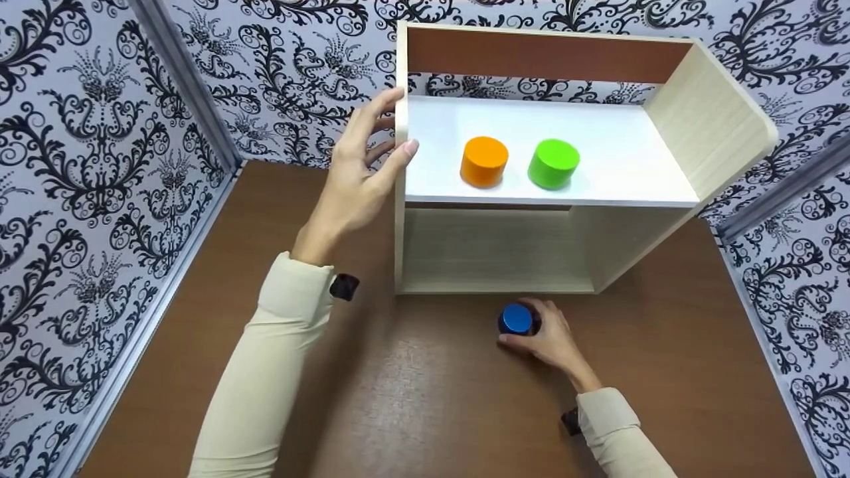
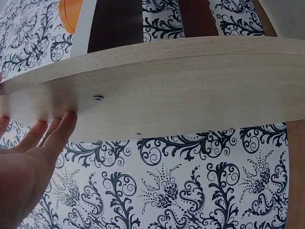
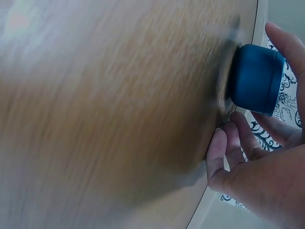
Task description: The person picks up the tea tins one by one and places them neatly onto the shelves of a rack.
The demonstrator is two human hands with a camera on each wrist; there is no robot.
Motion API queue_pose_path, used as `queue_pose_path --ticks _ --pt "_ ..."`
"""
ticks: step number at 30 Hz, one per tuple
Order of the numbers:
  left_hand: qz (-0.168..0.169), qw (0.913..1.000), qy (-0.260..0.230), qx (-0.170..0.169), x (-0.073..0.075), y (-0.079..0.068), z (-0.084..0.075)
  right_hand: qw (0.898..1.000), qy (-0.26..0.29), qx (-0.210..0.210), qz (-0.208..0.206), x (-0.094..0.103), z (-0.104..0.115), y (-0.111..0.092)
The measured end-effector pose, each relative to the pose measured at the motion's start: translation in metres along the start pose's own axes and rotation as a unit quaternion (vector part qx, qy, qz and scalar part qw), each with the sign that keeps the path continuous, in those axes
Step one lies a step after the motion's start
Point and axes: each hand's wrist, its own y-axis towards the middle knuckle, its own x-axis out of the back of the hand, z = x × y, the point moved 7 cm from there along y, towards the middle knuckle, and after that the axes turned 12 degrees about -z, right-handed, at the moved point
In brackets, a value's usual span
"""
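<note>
My left hand [image 1: 358,166] grips the left side panel of a small wooden shelf unit [image 1: 714,119]; the thumb lies over its front edge. In the left wrist view, the fingertips [image 2: 66,125] press on the panel's outer face. Below the unit's front, my right hand [image 1: 551,335] curls thumb and fingers round a short blue cylinder [image 1: 516,318] on the brown table. A seam runs near the top of the blue cylinder [image 3: 257,78] in the right wrist view. On the white upper shelf [image 1: 617,146] stand an orange cylinder [image 1: 484,162] and a green cylinder [image 1: 554,164].
The unit's lower compartment [image 1: 491,252] faces front, just beyond the right hand. Patterned panels [image 1: 86,199] with metal frames border the brown table [image 1: 412,398] at the left, back and right. A screw head [image 2: 98,98] shows in the side panel.
</note>
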Motion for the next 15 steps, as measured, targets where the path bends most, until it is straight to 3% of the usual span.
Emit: queue_pose_path --ticks 15 --pt "0.000 1.0000 -0.004 0.008 -0.0005 -0.0008 0.0005 1.000 0.001 -0.006 -0.001 -0.0050 -0.0014 0.0016"
